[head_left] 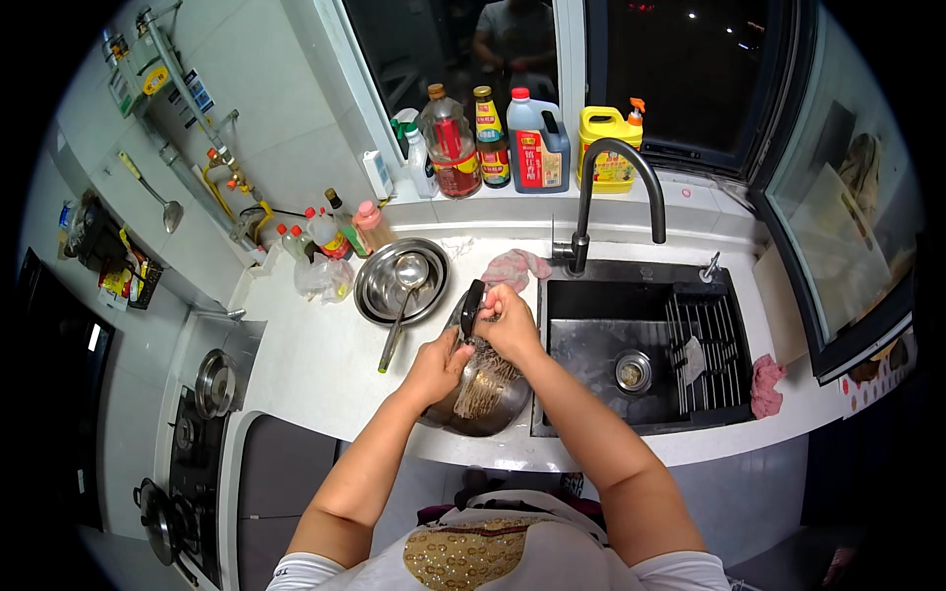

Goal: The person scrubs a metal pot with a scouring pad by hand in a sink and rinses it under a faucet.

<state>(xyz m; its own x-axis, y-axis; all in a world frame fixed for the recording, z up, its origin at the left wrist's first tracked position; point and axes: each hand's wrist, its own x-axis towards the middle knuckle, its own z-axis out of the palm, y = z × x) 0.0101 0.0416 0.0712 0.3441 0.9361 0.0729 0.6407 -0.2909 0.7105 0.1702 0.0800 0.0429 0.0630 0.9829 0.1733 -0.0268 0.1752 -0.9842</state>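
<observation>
Both hands meet over a metal pot (480, 424) at the counter's front edge, left of the sink. A bunch of pale brown noodle-like strands (483, 386) hangs over the pot, just below my fingers. My right hand (509, 325) is closed at the top of the strands, its fingers pinched together. My left hand (439, 367) is beside it, fingers curled in at the strands and thumb up; what they hold is partly hidden. A black handle (473, 303) rises by my fingertips at the pot's far side.
A steel bowl (367, 286) with a ladle (394, 330) across it stands to the left. At right is a black sink (601, 379) with a faucet (581, 212) and drying rack (724, 335). A pink cloth (514, 268) lies behind. Bottles (453, 148) line the sill; a window (838, 217) swings inward.
</observation>
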